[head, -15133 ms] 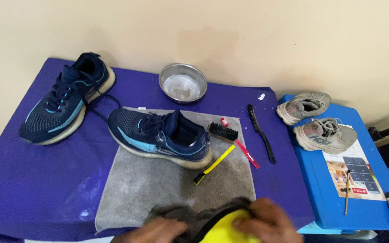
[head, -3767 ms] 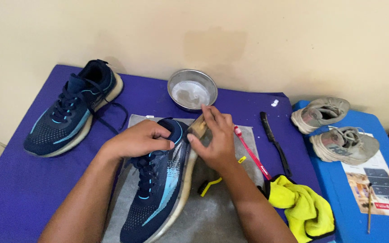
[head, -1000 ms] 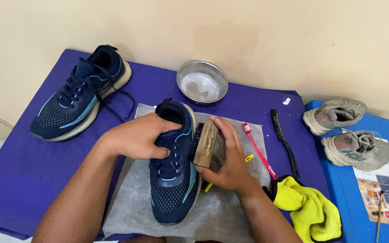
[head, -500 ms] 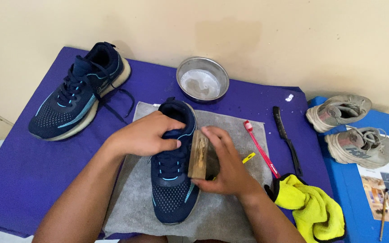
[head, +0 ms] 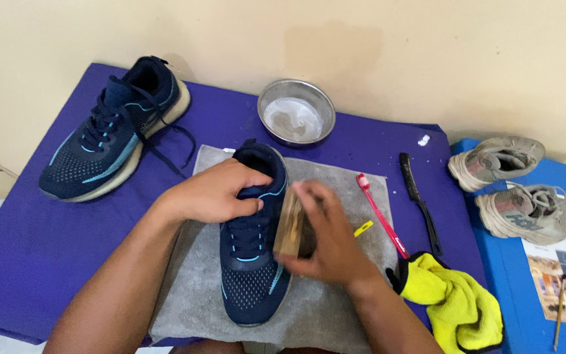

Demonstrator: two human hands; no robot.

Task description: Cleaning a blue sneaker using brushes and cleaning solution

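Head view: purple desk (head: 27,262) carries a grey cloth (head: 335,314). On the cloth lies a navy shoe (head: 251,262), toe toward the person. Left hand (head: 214,192) has its fingers clamped over the shoe's collar. Right hand (head: 332,239) has its fingers closed around a wooden brush (head: 289,226), pressed against the shoe's side just right of the left fingers. Beyond both hands sits a metal bowl (head: 296,120).
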